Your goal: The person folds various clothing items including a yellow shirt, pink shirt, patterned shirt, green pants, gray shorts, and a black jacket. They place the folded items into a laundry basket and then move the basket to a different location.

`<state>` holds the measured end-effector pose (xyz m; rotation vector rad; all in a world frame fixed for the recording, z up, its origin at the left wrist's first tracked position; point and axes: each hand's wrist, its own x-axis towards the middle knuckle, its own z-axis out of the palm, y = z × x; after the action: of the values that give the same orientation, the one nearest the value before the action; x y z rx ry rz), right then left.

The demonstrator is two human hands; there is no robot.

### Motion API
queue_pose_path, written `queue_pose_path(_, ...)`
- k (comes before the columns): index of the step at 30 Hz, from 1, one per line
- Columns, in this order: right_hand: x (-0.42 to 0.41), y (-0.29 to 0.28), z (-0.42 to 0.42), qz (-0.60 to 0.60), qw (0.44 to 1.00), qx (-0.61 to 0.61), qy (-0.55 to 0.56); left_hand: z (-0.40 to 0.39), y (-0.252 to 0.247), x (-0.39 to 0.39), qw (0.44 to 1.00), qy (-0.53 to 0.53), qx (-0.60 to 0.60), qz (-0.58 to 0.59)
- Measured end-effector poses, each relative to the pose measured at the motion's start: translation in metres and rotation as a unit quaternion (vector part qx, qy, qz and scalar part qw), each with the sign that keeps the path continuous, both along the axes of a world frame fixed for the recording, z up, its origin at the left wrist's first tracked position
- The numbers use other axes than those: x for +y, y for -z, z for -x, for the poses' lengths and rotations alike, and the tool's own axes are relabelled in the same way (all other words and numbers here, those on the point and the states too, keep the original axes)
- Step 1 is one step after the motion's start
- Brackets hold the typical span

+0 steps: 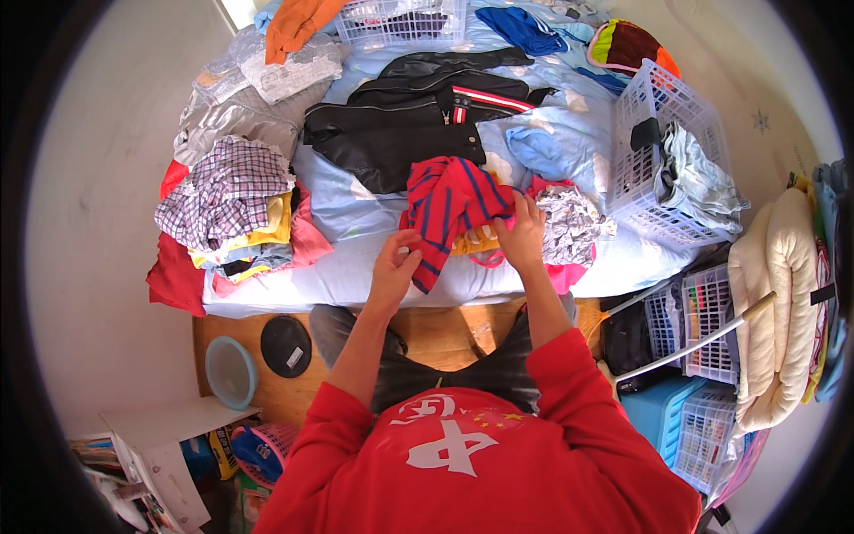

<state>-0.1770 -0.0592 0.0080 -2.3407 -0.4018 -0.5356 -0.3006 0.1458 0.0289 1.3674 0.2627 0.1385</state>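
A red garment with dark blue stripes [448, 200] lies loosely bunched near the bed's front edge. My left hand [395, 267] is at its lower left side, thumb and fingertips against the cloth; whether they pinch it is hidden. At the right side, my right hand [522, 233] has the fabric between thumb and fingers. Beneath the striped garment, yellow patterned cloth [475, 240] shows. A crumpled grey-white printed garment [568, 223] rests just right of my right hand, over bright pink cloth [567, 277]. Behind the striped garment, a black leather-like jacket [400, 137] is spread out.
A clothes pile topped by a plaid garment [223, 193] stands left on the bed [347, 277]. A white plastic basket [630, 163] holding pale denim stands right; another basket [400, 30] is behind. Below right, a pole [694, 348] crosses stacked baskets [710, 327]. A basin [231, 372] sits lower left.
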Motion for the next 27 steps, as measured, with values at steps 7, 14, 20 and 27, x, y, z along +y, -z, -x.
queue_pose_path(7, 0.001, 0.016, -0.047, 0.039, 0.997, 0.068, -0.023, -0.012, 0.0, -0.016, 0.896, -0.012, -0.01, -0.443)
queue_pose_path(14, 0.008, -0.023, -0.041, -0.03, 0.988, 0.103, -0.115, -0.046, 0.01, 0.005, 0.873, 0.024, 0.063, -0.484)
queue_pose_path(20, 0.017, -0.066, -0.057, 0.004, 0.994, 0.065, -0.091, -0.084, -0.038, 0.027, 0.955, 0.01, 0.255, -0.148)
queue_pose_path(27, 0.074, 0.003, -0.035, -0.085, 0.834, 0.544, 0.004, -0.113, -0.009, -0.02, 0.931, -0.033, 0.246, -0.269)
